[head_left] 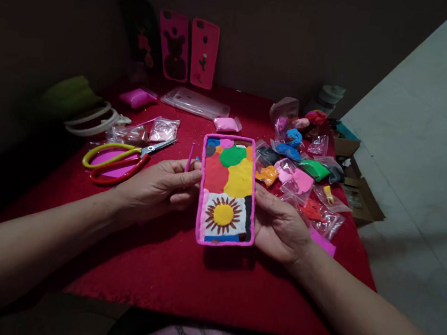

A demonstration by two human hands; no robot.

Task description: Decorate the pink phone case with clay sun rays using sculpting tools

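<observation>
A phone case (pixel 217 173) covered in coloured clay patches is held up above the red cloth. It has a raised pink rim and a yellow sun shape (pixel 223 215) with brown rays on a white patch. My left hand (pixel 169 183) grips its left edge between thumb and fingers. A thin pink modelling tool (pixel 190 158) also sticks up from my left hand. On the opposite side, my right hand (pixel 279 222) is closed on the case's right edge, with its fingers partly hidden behind it.
Yellow-and-red scissors (pixel 144 150) lie at left on the red tablecloth (pixel 147 272). Bags of coloured clay (pixel 314 170) crowd the right side. Clear phone cases (pixel 196 102) lie behind, and decorated pink cases (pixel 203 52) stand against the wall. A cardboard box (pixel 365 200) sits beyond the right edge.
</observation>
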